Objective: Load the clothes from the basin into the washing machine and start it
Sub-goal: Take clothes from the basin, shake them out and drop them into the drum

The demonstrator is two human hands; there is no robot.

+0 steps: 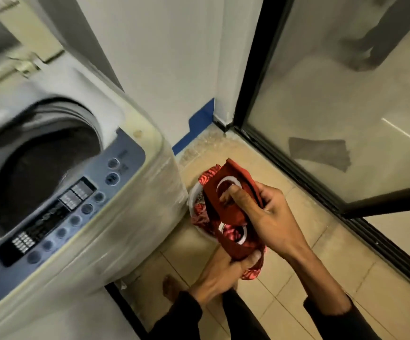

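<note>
I hold a red garment with white rings (233, 212) in both hands above the floor. My right hand (265, 214) grips its upper part, thumb pressed into the cloth. Lower down, my left hand (223, 271) clutches its bottom end. Under the garment stands a white basin (192, 195) on the tiles, with more red patterned clothes (199, 218) in it, mostly hidden. To the left is the top-loading washing machine (115, 231), lid up, its dark drum (42, 173) open. Its blue control panel (76, 204) faces me.
A glass sliding door with a black frame (297, 177) runs along the right side. Another person's legs (375, 40) show behind the glass. Blue tape (194, 128) marks the wall base. My bare foot (171, 288) rests on the beige tiles beside the machine.
</note>
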